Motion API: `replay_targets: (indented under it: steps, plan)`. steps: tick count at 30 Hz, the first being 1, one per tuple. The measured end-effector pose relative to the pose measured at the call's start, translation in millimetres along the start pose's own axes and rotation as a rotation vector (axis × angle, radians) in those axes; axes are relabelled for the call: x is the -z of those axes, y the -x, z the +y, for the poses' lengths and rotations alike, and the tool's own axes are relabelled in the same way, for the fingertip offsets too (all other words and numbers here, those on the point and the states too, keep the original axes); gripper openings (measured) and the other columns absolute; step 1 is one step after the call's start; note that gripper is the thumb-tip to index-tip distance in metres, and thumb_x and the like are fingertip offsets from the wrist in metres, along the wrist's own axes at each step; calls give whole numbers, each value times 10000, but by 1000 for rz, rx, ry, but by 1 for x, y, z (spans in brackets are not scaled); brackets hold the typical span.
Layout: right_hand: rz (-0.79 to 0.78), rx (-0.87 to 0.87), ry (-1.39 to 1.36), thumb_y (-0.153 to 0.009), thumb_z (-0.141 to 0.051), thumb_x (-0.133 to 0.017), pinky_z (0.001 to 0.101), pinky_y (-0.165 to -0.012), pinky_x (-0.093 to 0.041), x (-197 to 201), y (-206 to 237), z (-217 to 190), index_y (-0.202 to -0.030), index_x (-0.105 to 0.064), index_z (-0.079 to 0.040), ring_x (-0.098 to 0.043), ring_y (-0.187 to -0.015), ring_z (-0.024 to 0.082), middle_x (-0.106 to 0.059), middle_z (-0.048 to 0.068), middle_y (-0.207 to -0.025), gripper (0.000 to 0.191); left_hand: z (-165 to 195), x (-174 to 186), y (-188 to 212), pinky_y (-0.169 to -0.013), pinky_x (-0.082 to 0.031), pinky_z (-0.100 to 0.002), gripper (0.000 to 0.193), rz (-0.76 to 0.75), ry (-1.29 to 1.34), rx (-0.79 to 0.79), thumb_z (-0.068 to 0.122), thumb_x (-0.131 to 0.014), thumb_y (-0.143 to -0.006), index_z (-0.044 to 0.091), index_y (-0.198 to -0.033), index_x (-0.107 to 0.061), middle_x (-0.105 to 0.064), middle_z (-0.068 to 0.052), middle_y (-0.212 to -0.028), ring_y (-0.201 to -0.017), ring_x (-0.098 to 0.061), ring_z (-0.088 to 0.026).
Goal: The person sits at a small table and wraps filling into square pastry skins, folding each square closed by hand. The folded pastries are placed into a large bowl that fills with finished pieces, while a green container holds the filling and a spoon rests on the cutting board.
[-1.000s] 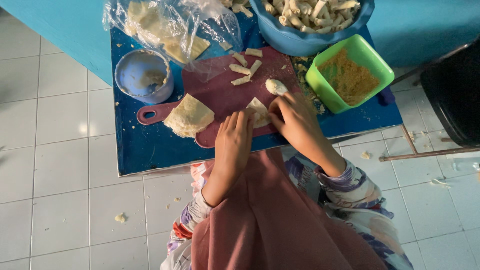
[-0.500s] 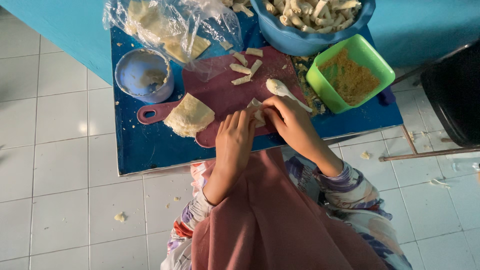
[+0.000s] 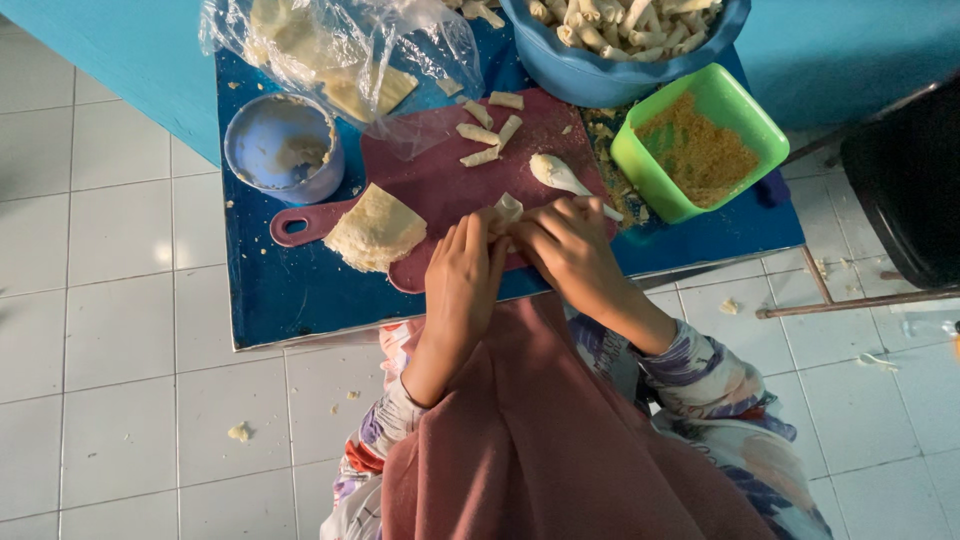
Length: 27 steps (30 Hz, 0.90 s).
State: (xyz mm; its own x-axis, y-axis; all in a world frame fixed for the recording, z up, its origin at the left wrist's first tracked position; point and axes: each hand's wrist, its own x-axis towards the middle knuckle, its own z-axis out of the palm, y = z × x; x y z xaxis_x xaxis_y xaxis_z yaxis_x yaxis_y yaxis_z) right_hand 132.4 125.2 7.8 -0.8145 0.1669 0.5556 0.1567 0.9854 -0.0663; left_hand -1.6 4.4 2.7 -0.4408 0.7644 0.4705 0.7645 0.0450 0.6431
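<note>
Both hands meet at the near edge of the maroon cutting board: the left hand and right hand curl their fingers closed around a small pale wrapper piece, mostly hidden beneath them. The blue bowl beyond the board is cut off by the frame's top edge. Since half a second ago, the white spoon has left the right hand and lies on the board.

- A clear, crumpled plastic bag is seen at the far left of the blue table, just beyond the round blue cup.
- Pale yellow flat sheets are held inside it; its loose edge is draped onto the dark red cutting board.
- No labels, signs or screens are seen.
</note>
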Motion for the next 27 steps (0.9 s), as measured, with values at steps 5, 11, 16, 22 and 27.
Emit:
replay_targets:
  steps: [5, 11, 16, 22, 27]
  plan:
    - [-81, 55, 63, -935, -118, -704, 417, -922, -395, 6, 4, 1, -1237, -723, -82, -549, -1032, 196, -624, 0, -1123, 305, -9, 25, -3, -841, -512, -417, 251, -94, -24, -188, 177, -720, -910, 52, -1104, -620, -675, -84, -1025, -957, -627, -305]
    - [-75, 97, 44, -930, -189, -733, 434, -938, -413, 10, 2, 0, -1165, -725, -85, -545, -1039, 207, -636, -3, -1147, 257, -15, 24, -6, -866, -518, -391, 138, -76, -66, -309, 137, -677, -964, 78, -1077, -623, -691, -63, -1069, -981, -638, -272]
    - [-45, 61, -90, -929, -229, -760, 443, -943, -415, 3, -4, 11, -1108, -727, -91, -552, -1033, 226, -620, 25, -1084, 228, -17, 12, -8, -806, -523, -404, 98, -49, -95, -195, 120, -669, -989, 67, -1060, -626, -678, -69, -954, -892, -656, -279]
    - [-60, -27, -151, -916, -118, -738, 409, -926, -413, -6, -10, 22, -1111, -730, -89, -570, -1046, 256, -629, 39, -1038, 197, -16, 10, -11, -742, -519, -415, 156, -4, -18, -137, 181, -702, -960, 72, -1028, -612, -688, -78, -923, -850, -663, -291]
    - [-144, -90, -185, -937, -113, -756, 431, -900, -410, -4, -18, 23, -992, -700, -76, -571, -985, 252, -629, 34, -965, 86, -9, 6, -17, -760, -531, -418, 97, 2, -111, -93, 160, -663, -970, 105, -1040, -623, -685, -52, -927, -870, -674, -278]
